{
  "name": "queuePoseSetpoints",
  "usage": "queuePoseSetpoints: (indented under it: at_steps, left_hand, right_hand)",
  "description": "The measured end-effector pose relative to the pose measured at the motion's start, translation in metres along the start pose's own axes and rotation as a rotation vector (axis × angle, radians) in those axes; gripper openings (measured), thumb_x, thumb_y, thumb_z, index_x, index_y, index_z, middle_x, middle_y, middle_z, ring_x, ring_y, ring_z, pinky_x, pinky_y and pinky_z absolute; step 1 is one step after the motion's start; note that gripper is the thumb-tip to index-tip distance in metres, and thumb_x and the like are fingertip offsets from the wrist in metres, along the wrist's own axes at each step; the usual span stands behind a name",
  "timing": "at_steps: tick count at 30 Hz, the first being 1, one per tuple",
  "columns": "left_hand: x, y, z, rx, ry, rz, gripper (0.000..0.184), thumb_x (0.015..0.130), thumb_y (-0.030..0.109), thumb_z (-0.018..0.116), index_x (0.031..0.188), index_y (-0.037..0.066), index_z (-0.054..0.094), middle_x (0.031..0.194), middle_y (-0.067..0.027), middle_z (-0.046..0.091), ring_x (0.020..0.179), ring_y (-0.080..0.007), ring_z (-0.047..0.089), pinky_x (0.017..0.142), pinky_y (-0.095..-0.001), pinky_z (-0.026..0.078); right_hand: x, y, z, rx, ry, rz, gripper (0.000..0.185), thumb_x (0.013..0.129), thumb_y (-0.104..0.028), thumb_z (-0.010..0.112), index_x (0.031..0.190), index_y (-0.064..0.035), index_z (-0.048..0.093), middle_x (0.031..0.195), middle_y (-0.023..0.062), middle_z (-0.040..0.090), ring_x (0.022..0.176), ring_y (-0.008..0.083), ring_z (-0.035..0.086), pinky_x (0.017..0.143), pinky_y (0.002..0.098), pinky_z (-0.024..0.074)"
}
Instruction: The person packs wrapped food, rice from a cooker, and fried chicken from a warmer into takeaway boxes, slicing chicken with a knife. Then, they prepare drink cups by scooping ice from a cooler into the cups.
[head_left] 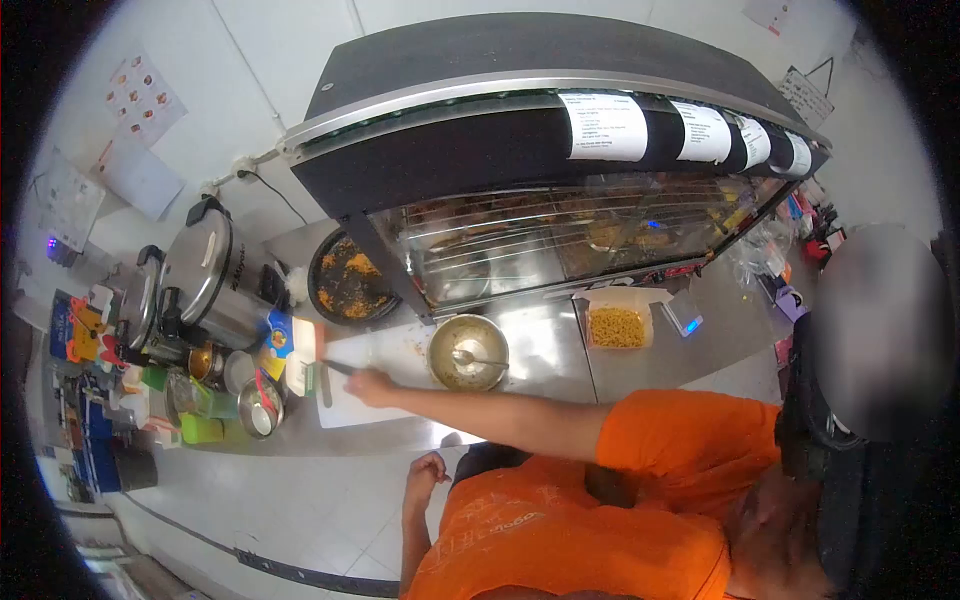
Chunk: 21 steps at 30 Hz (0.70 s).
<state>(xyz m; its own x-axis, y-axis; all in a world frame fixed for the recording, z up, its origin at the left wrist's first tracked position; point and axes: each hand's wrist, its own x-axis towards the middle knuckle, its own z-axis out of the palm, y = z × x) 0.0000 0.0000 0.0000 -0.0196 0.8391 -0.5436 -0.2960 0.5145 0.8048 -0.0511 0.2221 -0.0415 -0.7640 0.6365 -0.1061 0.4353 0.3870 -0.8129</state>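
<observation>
My right hand [372, 388] reaches left over a white cutting board [375, 345], its fingers wrapped round a dark, slim knife [340, 368]. The tip of the knife points toward a white carton [301, 372] at the board's left end. Right of the board stands a metal bowl [436, 352] with a spoon [485, 362] and some residue in it. Low in front of the counter, away from the board, my left hand [428, 470] hangs with its fingers curled in; I see nothing in them.
A glass display case [560, 150] takes up the back of the counter. Beside it sit a black pan [325, 290] with orange crumbs and a large metal pot [205, 270]. A tray of yellow pieces [615, 328] lies right, near a small device [684, 316]. Bowls and a green container [203, 428] crowd the left.
</observation>
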Motion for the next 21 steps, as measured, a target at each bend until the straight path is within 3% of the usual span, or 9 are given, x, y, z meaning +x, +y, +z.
queuePoseSetpoints:
  at_steps: [2,5,8,12,15,16,18,20,21]
  left_hand:
    - [0.000,0.004,0.008,-0.002,-0.037,-0.032,0.020,0.067,-0.008,0.036,0.062,0.004,0.051,0.063,-0.0039,0.047,0.054,-0.0116,0.042,0.058,-0.0287,0.050]
    - [0.009,0.008,-0.011,0.032,-0.073,-0.081,0.020,0.067,-0.008,0.036,0.061,0.005,0.050,0.062,-0.0038,0.047,0.051,-0.0118,0.040,0.055,-0.0287,0.048]
    - [0.008,0.006,-0.014,0.115,-0.175,-0.105,0.019,0.070,-0.005,0.036,0.060,0.006,0.049,0.060,-0.0035,0.045,0.051,-0.0126,0.041,0.053,-0.0290,0.047]
    - [0.019,0.009,-0.019,0.201,-0.239,-0.161,0.020,0.075,-0.001,0.036,0.059,0.007,0.046,0.059,-0.0030,0.046,0.052,-0.0133,0.044,0.051,-0.0293,0.046]
    - [0.031,0.009,-0.019,0.249,-0.294,-0.180,0.021,0.077,0.001,0.038,0.058,0.008,0.044,0.059,-0.0027,0.046,0.051,-0.0139,0.045,0.050,-0.0298,0.045]
    - [0.031,0.015,-0.015,0.256,-0.312,-0.183,0.020,0.076,0.002,0.039,0.057,0.008,0.043,0.058,-0.0026,0.046,0.051,-0.0140,0.045,0.050,-0.0299,0.045]
    - [0.035,0.021,-0.009,0.294,-0.342,-0.188,0.019,0.074,0.002,0.042,0.057,0.008,0.042,0.058,-0.0023,0.045,0.050,-0.0144,0.043,0.049,-0.0306,0.044]
    - [0.039,0.023,-0.005,0.355,-0.363,-0.192,0.017,0.070,0.002,0.045,0.056,0.009,0.041,0.057,-0.0017,0.042,0.051,-0.0149,0.041,0.049,-0.0315,0.042]
    - [0.041,0.022,-0.004,0.399,-0.379,-0.175,0.016,0.070,0.002,0.045,0.056,0.009,0.040,0.057,-0.0015,0.042,0.051,-0.0147,0.040,0.049,-0.0316,0.042]
  right_hand:
    - [-0.004,-0.007,-0.040,0.331,0.043,-0.059,0.037,0.099,-0.037,0.058,0.112,-0.0052,0.071,0.107,0.0114,0.072,0.099,0.0256,0.066,0.092,0.0373,0.0493]
    - [0.021,-0.016,-0.070,0.625,0.061,-0.113,0.034,0.100,-0.033,0.058,0.107,-0.0028,0.072,0.101,0.0077,0.073,0.088,0.0169,0.066,0.081,0.0329,0.0518]
    - [-0.044,-0.051,-0.161,0.897,0.091,-0.140,0.032,0.099,-0.032,0.059,0.096,-0.0035,0.074,0.086,0.0050,0.072,0.081,0.0112,0.066,0.069,0.0295,0.0526]
    - [-0.157,-0.019,-0.245,0.833,0.088,-0.210,0.010,0.088,-0.009,0.073,0.093,-0.0022,0.068,0.088,0.0044,0.069,0.082,0.0110,0.065,0.068,0.0239,0.0537]
    - [-0.257,0.040,-0.297,0.706,0.019,-0.135,0.028,0.082,0.002,0.073,0.100,-0.0053,0.053,0.094,0.0032,0.058,0.085,0.0127,0.061,0.074,0.0282,0.0559]
    - [-0.298,0.054,-0.310,0.799,-0.024,0.004,0.033,0.081,0.003,0.073,0.105,-0.0057,0.051,0.095,0.0037,0.057,0.087,0.0133,0.059,0.075,0.0302,0.0553]
    - [-0.371,0.104,-0.316,0.712,0.012,0.028,0.035,0.086,0.009,0.065,0.111,-0.0072,0.047,0.088,-0.0023,0.044,0.083,0.0087,0.052,0.072,0.0268,0.0516]
    - [-0.442,0.145,-0.316,0.508,0.033,0.184,0.040,0.084,0.008,0.067,0.115,-0.0091,0.048,0.089,-0.0047,0.042,0.083,0.0058,0.049,0.070,0.0248,0.0490]
    - [-0.474,0.152,-0.318,0.666,0.013,0.245,0.041,0.084,0.001,0.071,0.116,-0.0075,0.047,0.092,-0.0022,0.046,0.084,0.0078,0.051,0.071,0.0251,0.0485]
